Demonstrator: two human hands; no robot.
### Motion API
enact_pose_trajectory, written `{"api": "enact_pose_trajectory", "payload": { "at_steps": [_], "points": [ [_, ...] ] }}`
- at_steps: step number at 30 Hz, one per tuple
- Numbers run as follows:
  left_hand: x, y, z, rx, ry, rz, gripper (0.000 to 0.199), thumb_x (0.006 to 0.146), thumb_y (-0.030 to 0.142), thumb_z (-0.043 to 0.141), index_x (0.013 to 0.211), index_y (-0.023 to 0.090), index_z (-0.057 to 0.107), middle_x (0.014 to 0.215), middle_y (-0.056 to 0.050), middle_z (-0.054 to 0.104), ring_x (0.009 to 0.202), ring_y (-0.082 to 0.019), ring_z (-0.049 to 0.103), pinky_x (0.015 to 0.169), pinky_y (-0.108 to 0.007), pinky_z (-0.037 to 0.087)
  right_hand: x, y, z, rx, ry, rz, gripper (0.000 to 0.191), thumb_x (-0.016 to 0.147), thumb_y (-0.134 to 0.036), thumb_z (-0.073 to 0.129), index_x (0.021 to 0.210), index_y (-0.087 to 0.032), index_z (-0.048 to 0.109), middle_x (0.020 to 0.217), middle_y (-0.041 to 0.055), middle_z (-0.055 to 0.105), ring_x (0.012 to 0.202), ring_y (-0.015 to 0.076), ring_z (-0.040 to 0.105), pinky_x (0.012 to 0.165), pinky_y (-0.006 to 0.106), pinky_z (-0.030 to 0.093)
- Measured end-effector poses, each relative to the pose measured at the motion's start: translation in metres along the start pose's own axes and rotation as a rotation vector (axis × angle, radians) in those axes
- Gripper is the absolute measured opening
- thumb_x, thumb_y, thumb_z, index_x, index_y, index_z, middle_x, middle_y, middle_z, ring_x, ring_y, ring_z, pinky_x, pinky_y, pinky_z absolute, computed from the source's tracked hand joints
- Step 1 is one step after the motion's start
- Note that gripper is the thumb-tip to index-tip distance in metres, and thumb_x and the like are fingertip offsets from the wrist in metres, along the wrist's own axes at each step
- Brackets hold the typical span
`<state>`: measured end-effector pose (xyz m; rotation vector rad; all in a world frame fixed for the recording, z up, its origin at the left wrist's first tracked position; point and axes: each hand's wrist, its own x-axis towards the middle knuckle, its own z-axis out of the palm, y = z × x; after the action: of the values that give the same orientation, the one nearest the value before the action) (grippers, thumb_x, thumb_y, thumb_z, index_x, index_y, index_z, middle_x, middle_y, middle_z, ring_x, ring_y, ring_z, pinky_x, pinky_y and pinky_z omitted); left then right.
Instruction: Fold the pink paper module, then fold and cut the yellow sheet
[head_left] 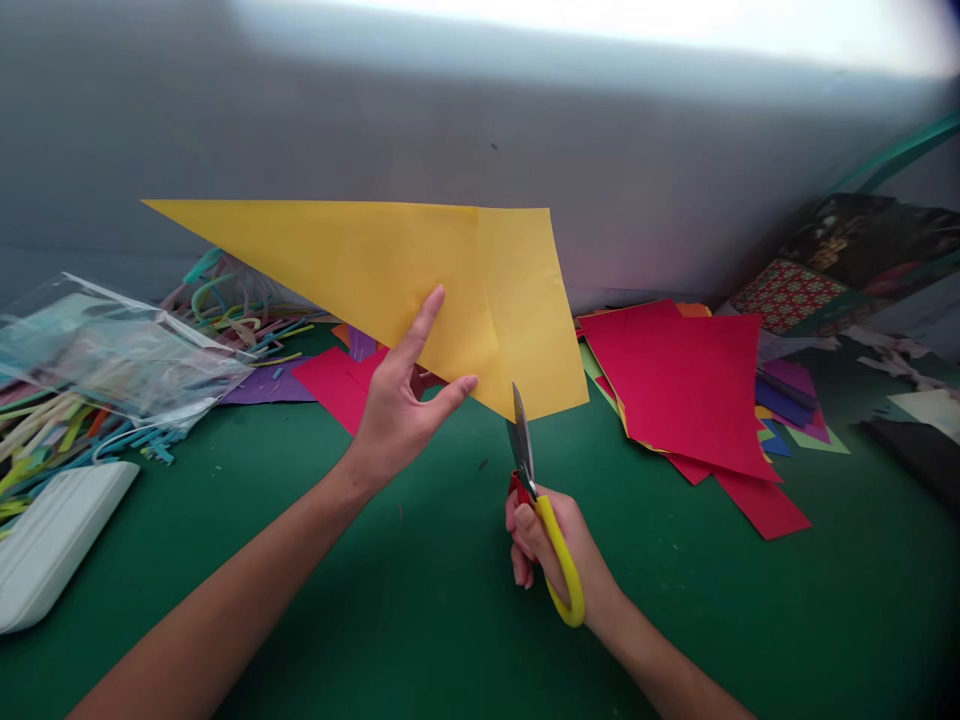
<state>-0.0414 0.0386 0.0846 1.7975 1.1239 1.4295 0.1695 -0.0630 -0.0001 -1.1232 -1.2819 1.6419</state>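
A large yellow sheet of paper [360,255], pointed at its left end and creased near the right, is held up above the green table. My left hand [401,395] grips it from below; the thumb and one finger show on the near face, and the other fingers are partly hidden behind it. In my right hand [562,550] is a pair of scissors [561,560] with yellow and red handles. Their blades point up and stand slightly apart at the sheet's lower edge, right of the crease. Whether they have cut into the paper there I cannot tell.
Red sheets [679,385] lie stacked at the right, with coloured scraps beside them. Clear plastic bags [120,340] and a pile of thin colourful strips [60,440] are at the left, near a white device [64,545]. A patterned box [787,295] stands back right.
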Motion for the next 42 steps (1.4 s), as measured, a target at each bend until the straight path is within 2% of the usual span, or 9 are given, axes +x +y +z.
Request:
{"api": "enact_pose_trajectory", "payload": {
  "at_steps": [7,14,19,24,28,32,37,42],
  "points": [
    [0.0,0.002,0.001,-0.016,0.003,0.01,0.086,0.088,0.048,0.08,0.162,0.045,0.037,0.175,0.0,0.026,0.117,-0.034,0.068,0.092,-0.049,0.065,0.0,0.001,0.0,-0.007,0.017,0.012,0.054,0.09,-0.073,0.064,0.084,-0.021,0.053,0.053,-0.0087,0.045,0.037,0.0114,0.053,0.036,0.02,0.04],
    [0.0,0.003,0.0,-0.008,0.001,0.007,0.086,0.088,0.055,0.078,0.162,0.045,0.036,0.175,0.0,0.025,0.118,-0.035,0.068,0.094,-0.051,0.065,0.0,-0.001,0.0,-0.006,0.03,0.028,0.054,0.088,-0.073,0.066,0.081,-0.021,0.052,0.051,-0.0089,0.044,0.036,0.012,0.055,0.035,0.02,0.038],
    [0.001,0.004,0.0,-0.003,0.004,0.009,0.085,0.088,0.053,0.078,0.162,0.045,0.037,0.175,0.001,0.025,0.114,-0.033,0.07,0.09,-0.049,0.067,0.0,0.0,-0.002,-0.01,0.032,0.025,0.052,0.09,-0.07,0.067,0.081,-0.021,0.052,0.052,-0.009,0.044,0.036,0.0117,0.055,0.034,0.019,0.038],
    [0.0,0.006,0.0,0.008,-0.003,0.008,0.085,0.089,0.055,0.076,0.163,0.044,0.035,0.174,0.002,0.026,0.122,-0.035,0.067,0.098,-0.051,0.064,-0.001,0.0,-0.001,-0.015,0.036,0.018,0.051,0.09,-0.068,0.068,0.081,-0.021,0.052,0.053,-0.0091,0.044,0.036,0.0111,0.055,0.034,0.019,0.039],
    [0.0,0.011,-0.001,0.087,0.014,0.029,0.084,0.091,0.049,0.076,0.163,0.041,0.035,0.173,0.002,0.029,0.135,-0.036,0.06,0.109,-0.05,0.059,-0.001,-0.001,0.0,-0.001,-0.001,0.016,0.053,0.092,-0.072,0.063,0.085,-0.02,0.053,0.055,-0.0091,0.045,0.037,0.0094,0.052,0.036,0.018,0.04],
    [-0.001,0.018,-0.001,0.227,0.032,0.043,0.082,0.092,0.038,0.074,0.164,0.039,0.035,0.172,0.002,0.034,0.143,-0.033,0.054,0.119,-0.048,0.05,-0.001,0.002,-0.001,0.003,-0.028,0.03,0.055,0.094,-0.075,0.057,0.089,-0.021,0.052,0.053,-0.0085,0.048,0.038,0.0082,0.048,0.038,0.018,0.04],
    [-0.002,0.024,-0.001,0.309,0.032,0.052,0.084,0.092,0.03,0.073,0.164,0.041,0.032,0.171,0.002,0.036,0.142,-0.03,0.056,0.121,-0.047,0.048,-0.001,0.004,-0.001,-0.009,-0.039,0.032,0.055,0.095,-0.075,0.054,0.091,-0.021,0.053,0.053,-0.0082,0.048,0.041,0.0086,0.047,0.042,0.019,0.041],
    [-0.003,0.023,-0.002,0.317,0.031,0.073,0.084,0.092,0.029,0.072,0.164,0.042,0.032,0.17,0.002,0.037,0.144,-0.031,0.054,0.122,-0.048,0.048,-0.002,0.0,0.0,-0.007,-0.049,0.03,0.055,0.095,-0.076,0.053,0.093,-0.021,0.052,0.058,-0.0073,0.05,0.044,0.0085,0.047,0.044,0.02,0.041]
  ]
}}
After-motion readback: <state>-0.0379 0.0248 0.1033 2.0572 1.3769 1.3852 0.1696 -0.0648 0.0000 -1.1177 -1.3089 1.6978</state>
